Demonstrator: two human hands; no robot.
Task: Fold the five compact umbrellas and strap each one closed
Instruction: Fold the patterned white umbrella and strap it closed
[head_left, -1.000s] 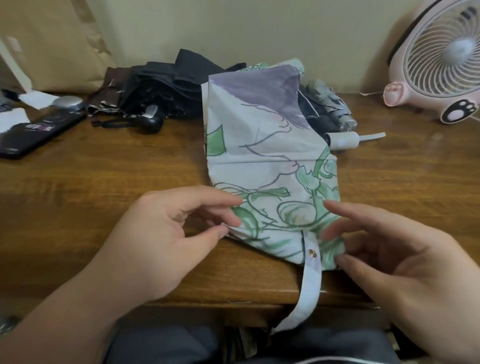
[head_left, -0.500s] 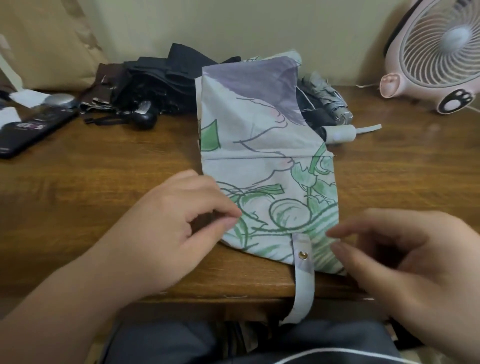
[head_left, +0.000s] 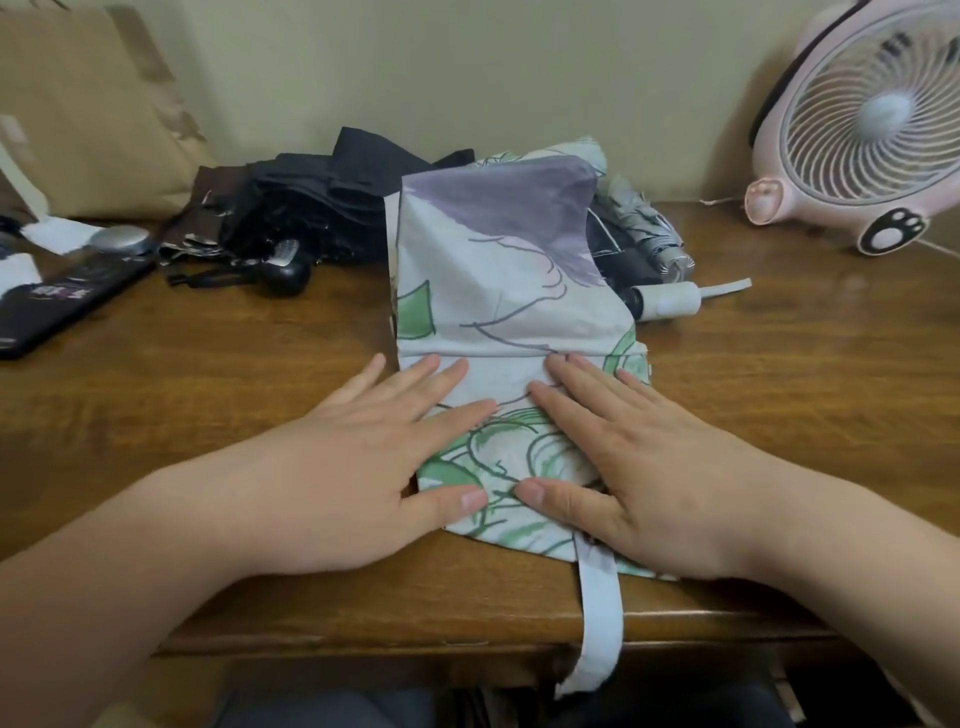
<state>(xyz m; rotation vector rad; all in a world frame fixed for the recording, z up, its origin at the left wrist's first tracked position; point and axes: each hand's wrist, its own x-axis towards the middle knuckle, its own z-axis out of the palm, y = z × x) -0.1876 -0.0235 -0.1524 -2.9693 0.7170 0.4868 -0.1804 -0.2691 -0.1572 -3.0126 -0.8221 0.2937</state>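
From the head view we see a wooden table (head_left: 208, 405) with the printed umbrella (head_left: 498, 291) lying on it at the middle of the near edge; its white canopy, drawn with green leaves and a purple patch, is spread flat near us and rises at its far end against the pile behind; our left hand (head_left: 358, 467) lies palm down on the left part of the cloth, fingers straight and spread, gripping nothing, the outermost finger resting on bare wood just beside the cloth's left edge; our right hand (head_left: 623, 467) lies flat on the right part in the same way, fingers straight, holding nothing; the two thumbs point at each other, close but apart; the pale strap (head_left: 600, 613) comes out from under the right hand and hangs over the near edge of the table; along the far edge, left of centre, lie the black umbrellas (head_left: 311, 218) in a loose heap; right of the printed canopy lie a grey umbrella (head_left: 644, 228) and a white handle (head_left: 670, 301); a pink fan (head_left: 872, 119) stands at the far right corner; a brown paper bag (head_left: 88, 114) stands at the far left corner, with a dark flat device (head_left: 67, 306) near the left edge.
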